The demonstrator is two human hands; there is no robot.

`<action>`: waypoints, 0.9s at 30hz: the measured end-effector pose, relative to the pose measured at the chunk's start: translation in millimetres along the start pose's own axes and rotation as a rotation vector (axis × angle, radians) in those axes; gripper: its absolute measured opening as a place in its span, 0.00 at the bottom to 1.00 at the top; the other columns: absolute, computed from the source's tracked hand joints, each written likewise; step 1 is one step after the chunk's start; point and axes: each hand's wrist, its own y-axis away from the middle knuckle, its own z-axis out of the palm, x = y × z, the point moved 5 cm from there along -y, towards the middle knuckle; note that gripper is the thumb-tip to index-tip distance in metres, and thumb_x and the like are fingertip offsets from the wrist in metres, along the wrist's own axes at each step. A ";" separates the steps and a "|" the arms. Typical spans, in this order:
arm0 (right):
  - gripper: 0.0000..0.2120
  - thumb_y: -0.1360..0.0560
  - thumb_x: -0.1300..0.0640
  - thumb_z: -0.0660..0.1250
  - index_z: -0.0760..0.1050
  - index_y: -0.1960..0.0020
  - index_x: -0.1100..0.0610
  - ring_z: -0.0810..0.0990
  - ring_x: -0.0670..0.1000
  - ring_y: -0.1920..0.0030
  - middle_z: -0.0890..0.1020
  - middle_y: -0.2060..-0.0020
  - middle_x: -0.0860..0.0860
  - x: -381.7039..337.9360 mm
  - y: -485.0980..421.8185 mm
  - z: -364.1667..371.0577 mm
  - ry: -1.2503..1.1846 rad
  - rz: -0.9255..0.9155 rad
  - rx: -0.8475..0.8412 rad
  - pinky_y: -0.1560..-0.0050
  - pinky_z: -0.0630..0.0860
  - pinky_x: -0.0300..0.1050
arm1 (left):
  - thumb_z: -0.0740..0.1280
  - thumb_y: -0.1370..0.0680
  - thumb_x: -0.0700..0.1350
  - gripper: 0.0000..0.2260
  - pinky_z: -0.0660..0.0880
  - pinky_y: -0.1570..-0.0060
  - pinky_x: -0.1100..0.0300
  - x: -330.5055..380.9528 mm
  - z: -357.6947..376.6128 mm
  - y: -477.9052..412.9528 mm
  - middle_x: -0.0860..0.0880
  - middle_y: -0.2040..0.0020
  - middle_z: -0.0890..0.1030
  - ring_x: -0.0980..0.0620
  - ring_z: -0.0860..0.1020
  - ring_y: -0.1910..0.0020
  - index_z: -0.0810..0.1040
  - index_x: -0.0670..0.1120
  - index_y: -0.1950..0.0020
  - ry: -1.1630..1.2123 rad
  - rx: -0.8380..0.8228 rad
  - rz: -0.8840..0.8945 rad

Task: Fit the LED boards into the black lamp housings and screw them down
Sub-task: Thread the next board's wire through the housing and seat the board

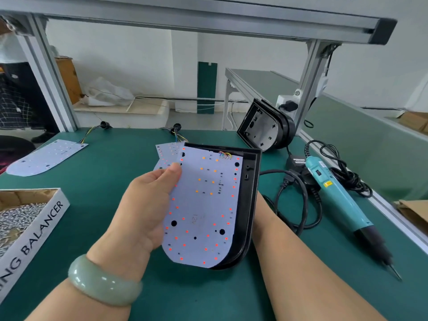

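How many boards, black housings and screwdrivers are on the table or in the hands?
boards: 3 (one partly hidden behind the held one)
housings: 2
screwdriver: 1
Total: 6

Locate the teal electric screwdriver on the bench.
Head view, right side: the teal screwdriver lies on the green mat, bit toward the person, beside the tangled black cables and right of the black housing and LED board.
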 end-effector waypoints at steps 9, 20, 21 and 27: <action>0.39 0.17 0.60 0.49 0.65 0.88 0.54 0.65 0.41 0.85 0.67 0.86 0.44 3.2 -10.8 17.0 -0.239 0.087 -0.126 0.80 0.64 0.27 | 0.62 0.20 0.49 0.08 0.67 0.71 0.74 1.4 13.4 1.8 0.54 0.65 0.74 0.64 0.72 0.70 0.68 0.53 0.58 -0.510 0.320 0.468; 0.30 0.21 0.34 0.51 0.71 0.32 0.55 0.77 0.58 0.40 0.80 0.40 0.56 -15.7 -19.5 8.8 -0.474 -0.086 -0.168 0.31 0.67 0.59 | 0.54 0.18 0.56 0.17 0.58 0.73 0.59 8.4 -8.3 -15.7 0.51 0.68 0.68 0.54 0.65 0.71 0.63 0.48 0.63 -0.698 0.322 0.273; 0.27 0.22 0.37 0.55 0.72 0.33 0.54 0.78 0.57 0.39 0.81 0.40 0.55 -19.6 -16.6 10.9 -0.367 -0.169 -0.189 0.31 0.68 0.57 | 0.54 0.18 0.56 0.17 0.58 0.73 0.58 7.7 -7.4 -15.5 0.51 0.68 0.68 0.54 0.65 0.71 0.63 0.48 0.63 -0.693 0.320 0.261; 0.12 0.20 0.65 0.60 0.78 0.43 0.53 0.82 0.49 0.52 0.85 0.50 0.51 -19.2 -14.9 9.8 -0.055 -0.349 0.070 0.46 0.78 0.49 | 0.61 0.21 0.52 0.11 0.67 0.65 0.60 4.9 -4.7 -15.7 0.57 0.55 0.76 0.59 0.75 0.60 0.71 0.50 0.41 -0.653 0.216 0.410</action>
